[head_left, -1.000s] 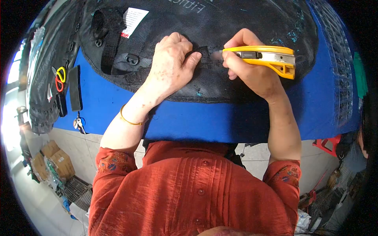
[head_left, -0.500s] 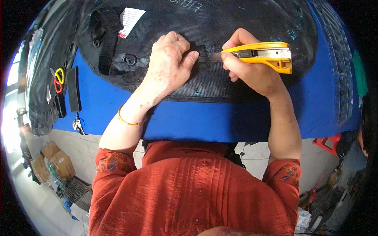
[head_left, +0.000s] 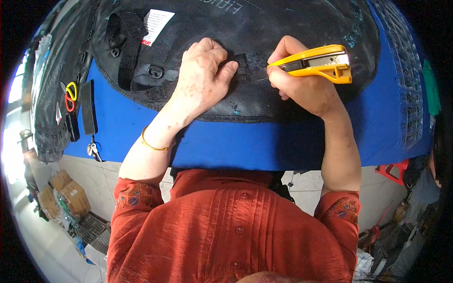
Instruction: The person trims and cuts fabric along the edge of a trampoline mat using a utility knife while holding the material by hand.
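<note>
My left hand [head_left: 204, 70] rested on the mesh [head_left: 255, 101], fingers curled; I couldn't tell whether it pinched any of the cloth. My right hand [head_left: 303, 81] gripped the yellow cutter [head_left: 325, 57], its blade [head_left: 262, 74] pointing toward my left hand. The mesh lay spread on the blue table [head_left: 226, 146], scissors [head_left: 71, 97] off to the left.

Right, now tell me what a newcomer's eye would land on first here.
Probably the bright yellow tool, gripped in the right hand over the black mesh fabric. Next, the white label with its red end, on that fabric toward the picture's upper left. Then the scissors with red and yellow handles, near the left side.
</note>
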`<state>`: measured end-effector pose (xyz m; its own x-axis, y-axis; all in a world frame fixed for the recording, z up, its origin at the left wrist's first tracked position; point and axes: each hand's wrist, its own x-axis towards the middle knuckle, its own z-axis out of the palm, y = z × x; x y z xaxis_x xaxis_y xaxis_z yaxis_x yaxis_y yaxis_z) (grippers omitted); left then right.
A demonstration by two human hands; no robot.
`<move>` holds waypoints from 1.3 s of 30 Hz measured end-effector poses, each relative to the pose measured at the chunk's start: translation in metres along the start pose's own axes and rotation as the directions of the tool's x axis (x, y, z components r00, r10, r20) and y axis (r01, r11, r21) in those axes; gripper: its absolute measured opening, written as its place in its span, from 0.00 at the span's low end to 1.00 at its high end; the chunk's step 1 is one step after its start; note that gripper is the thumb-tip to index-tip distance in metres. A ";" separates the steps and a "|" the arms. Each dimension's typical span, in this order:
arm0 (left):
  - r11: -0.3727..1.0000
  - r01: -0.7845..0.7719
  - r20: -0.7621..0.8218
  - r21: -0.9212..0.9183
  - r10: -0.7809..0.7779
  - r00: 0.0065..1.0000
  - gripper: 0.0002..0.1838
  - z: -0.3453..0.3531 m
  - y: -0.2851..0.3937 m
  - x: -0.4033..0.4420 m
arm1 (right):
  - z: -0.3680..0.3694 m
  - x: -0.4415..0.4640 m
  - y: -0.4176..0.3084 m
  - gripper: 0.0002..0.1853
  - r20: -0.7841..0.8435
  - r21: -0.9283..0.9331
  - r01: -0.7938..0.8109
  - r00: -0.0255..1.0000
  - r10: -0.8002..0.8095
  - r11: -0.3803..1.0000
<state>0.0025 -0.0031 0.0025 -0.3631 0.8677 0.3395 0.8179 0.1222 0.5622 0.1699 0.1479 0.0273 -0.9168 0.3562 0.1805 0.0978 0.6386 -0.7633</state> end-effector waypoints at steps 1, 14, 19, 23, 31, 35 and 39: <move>1.000 -0.001 -0.001 -0.001 0.001 1.000 0.07 0.000 0.000 0.000 | 0.001 0.000 0.000 0.07 -0.034 0.045 -0.031 0.999 0.033 0.998; 1.000 0.000 0.010 0.008 0.000 1.000 0.08 0.000 -0.001 0.000 | 0.017 0.005 0.000 0.08 -0.075 0.502 -0.135 0.977 0.198 0.854; 1.000 -0.009 -0.028 -0.003 0.009 1.000 0.09 0.000 0.000 0.000 | 0.016 0.003 0.002 0.08 -0.098 0.371 -0.112 0.982 0.159 0.922; 0.999 0.041 -0.047 -0.034 -0.043 0.998 0.09 0.001 0.004 0.001 | 0.015 0.001 0.005 0.08 -0.116 0.291 -0.071 0.987 0.109 0.954; 1.000 -0.016 -0.040 -0.014 0.016 0.999 0.07 0.003 0.000 0.003 | 0.015 0.004 0.000 0.08 -0.132 0.540 -0.105 0.969 0.207 0.835; 1.000 -0.004 -0.028 -0.031 0.003 1.000 0.07 0.003 -0.001 0.002 | 0.020 0.005 -0.001 0.09 -0.144 0.540 -0.086 0.971 0.193 0.837; 1.000 -0.009 -0.032 -0.018 0.008 0.999 0.07 0.003 -0.001 0.003 | 0.022 0.006 -0.002 0.08 -0.127 0.508 -0.125 0.968 0.217 0.853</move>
<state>0.0027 0.0007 0.0005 -0.3702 0.8530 0.3679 0.8130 0.1058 0.5726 0.1560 0.1339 0.0158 -0.8167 0.5704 0.0879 0.0011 0.1538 -0.9881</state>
